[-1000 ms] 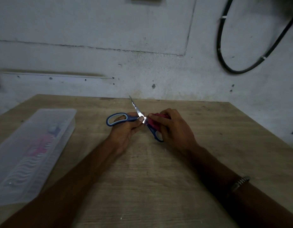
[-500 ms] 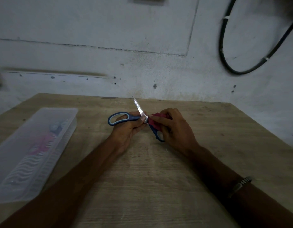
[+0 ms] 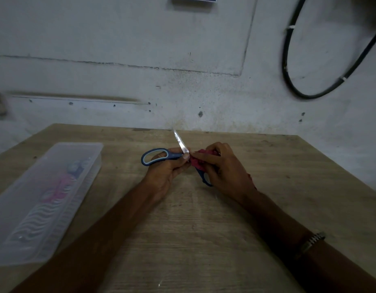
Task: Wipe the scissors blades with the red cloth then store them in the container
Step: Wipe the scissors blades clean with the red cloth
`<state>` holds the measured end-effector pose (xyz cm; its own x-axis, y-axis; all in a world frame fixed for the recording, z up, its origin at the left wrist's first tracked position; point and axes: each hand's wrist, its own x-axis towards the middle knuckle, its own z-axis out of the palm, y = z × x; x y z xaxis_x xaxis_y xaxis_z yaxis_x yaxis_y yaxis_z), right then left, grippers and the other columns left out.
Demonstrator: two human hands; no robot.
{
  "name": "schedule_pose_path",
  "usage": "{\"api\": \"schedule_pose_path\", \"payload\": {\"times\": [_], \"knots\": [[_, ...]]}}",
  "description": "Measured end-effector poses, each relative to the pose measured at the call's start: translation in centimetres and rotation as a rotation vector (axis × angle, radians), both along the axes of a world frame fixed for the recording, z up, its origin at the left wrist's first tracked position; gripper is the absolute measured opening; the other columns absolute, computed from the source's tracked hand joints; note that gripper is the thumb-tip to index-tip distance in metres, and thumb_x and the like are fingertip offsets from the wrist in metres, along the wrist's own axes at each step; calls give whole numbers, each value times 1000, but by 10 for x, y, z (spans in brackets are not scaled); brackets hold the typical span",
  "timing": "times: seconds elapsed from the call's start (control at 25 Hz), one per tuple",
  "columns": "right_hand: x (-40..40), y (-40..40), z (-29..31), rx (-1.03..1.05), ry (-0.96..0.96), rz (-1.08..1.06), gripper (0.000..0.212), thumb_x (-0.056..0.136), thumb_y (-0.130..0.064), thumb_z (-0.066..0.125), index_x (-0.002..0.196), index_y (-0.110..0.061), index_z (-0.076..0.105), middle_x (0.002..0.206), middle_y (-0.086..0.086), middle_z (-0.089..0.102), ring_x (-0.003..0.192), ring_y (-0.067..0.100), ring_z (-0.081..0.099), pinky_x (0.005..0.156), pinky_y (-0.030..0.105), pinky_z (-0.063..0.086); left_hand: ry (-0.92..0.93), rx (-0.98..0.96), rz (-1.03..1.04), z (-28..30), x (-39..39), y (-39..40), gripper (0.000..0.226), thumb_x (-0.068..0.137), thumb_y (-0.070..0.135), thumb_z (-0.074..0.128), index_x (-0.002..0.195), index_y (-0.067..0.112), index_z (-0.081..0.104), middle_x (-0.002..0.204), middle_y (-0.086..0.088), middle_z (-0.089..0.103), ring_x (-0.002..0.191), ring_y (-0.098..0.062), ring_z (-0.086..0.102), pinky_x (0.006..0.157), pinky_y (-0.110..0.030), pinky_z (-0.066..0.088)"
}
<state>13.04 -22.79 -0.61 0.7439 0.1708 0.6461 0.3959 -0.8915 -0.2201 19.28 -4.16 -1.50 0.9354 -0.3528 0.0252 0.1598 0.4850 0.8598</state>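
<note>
From where I sit, very little has shifted over the last second — the open scissors (image 3: pixel 178 155) sit in almost the same pose between the two hands, above the middle of the wooden table (image 3: pixel 204 240), with one bare blade (image 3: pixel 180 142) pointing up and away toward the wall. The left hand (image 3: pixel 166 170) still grips the scissors near the pivot, thumb against the base of that blade, the blue handle loop (image 3: pixel 154 156) sticking out to the left. The right hand (image 3: pixel 223 168) still pinches the bunched red cloth (image 3: pixel 198 160) with curled fingers; the second blade is hidden under cloth and hand, so I judge it to be the one being rubbed, though I cannot see it. The lower handle loop (image 3: pixel 205 177) peeks out beneath the right hand.

The only difference I can make out is a slight drift of the upright blade, and the cloth stays close to the pivot. To me that reads as the wiping step not yet finished — the exposed blade still shows dull spots and may need its own pass.

The translucent plastic container (image 3: pixel 45 199) lies at the left of the table, well apart from the hands, with pink and pale items inside that are too blurred to name. Storing has not begun.
</note>
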Motion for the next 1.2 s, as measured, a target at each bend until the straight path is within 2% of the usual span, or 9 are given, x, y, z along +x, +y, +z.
{"api": "schedule_pose_path", "payload": {"times": [0.24, 0.4, 0.48, 0.64, 0.72, 0.84, 0.96, 1.08, 1.2], "knots": [[-4, -9, 0, -107, 2, -28, 39, 94, -21, 68, 129, -38, 69, 112, -5, 58, 102, 11, 48, 71, 28, 47, -16, 30, 10, 5, -6, 0, 14, 92, -4, 65, 101, 4, 72, 95, -4, 81, 93, -14, 77, 84, -26, 62], [-1, -4, 4, -2, -39, -42, 38, 92, -16, 65, 127, -31, 71, 110, -2, 59, 103, 13, 50, 75, 23, 44, -22, 39, -23, 4, -5, 1, 20, 91, 0, 68, 111, -1, 72, 111, -13, 77, 106, -22, 74, 93, -31, 60], [-2, 0, 3, -73, -15, -26, 40, 93, -18, 64, 130, -33, 69, 112, -1, 59, 103, 15, 50, 73, 28, 46, -5, 23, 2, 3, -4, 1, 24, 91, -3, 67, 115, -3, 69, 112, -16, 77, 104, -22, 75, 89, -30, 61], [-8, -12, 6, -182, 47, -95, 33, 93, -26, 67, 123, -38, 72, 112, -4, 60, 103, 10, 46, 69, 28, 44, 27, 5, 36, 7, -6, 1, 14, 91, -5, 65, 101, 2, 72, 95, -6, 80, 93, -15, 76, 87, -29, 62], [-11, -15, 7, -111, 11, -108, 29, 93, -24, 69, 119, -33, 75, 110, -3, 61, 102, 11, 49, 71, 25, 40, 23, 8, 41, 8, -8, 0, 13, 92, -5, 64, 100, 3, 72, 97, -6, 80, 93, -15, 76, 89, -29, 61], [-11, -6, 9, -31, -88, -123, 31, 92, -23, 66, 122, -29, 74, 109, 0, 61, 99, 14, 51, 68, 25, 43, -8, 12, 10, 9, -10, 1, 14, 94, -4, 62, 101, 3, 71, 98, -7, 80, 94, -15, 76, 90, -29, 61], [-8, 4, 7, -212, -55, -77, 41, 92, -26, 57, 132, -26, 68, 112, 7, 62, 99, 22, 53, 67, 30, 47, -6, 4, 11, 8, -10, 2, 16, 92, -4, 65, 104, 3, 72, 102, -9, 79, 98, -17, 76, 89, -30, 61], [-7, -9, 6, -357, 8, -215, 43, 93, -31, 62, 135, -27, 64, 115, 6, 59, 102, 24, 53, 71, 35, 50, 24, -12, 46, 7, -6, 2, 16, 92, -4, 65, 104, 2, 71, 99, -7, 79, 92, -15, 76, 86, -28, 62], [-11, -18, 7, -188, -8, -347, 38, 94, -25, 66, 132, -26, 67, 112, 5, 57, 105, 23, 51, 72, 39, 53, 53, -37, 64, 6, -4, 0, 19, 91, -4, 66, 110, -1, 69, 103, -9, 77, 89, -13, 77, 82, -26, 62]]}}
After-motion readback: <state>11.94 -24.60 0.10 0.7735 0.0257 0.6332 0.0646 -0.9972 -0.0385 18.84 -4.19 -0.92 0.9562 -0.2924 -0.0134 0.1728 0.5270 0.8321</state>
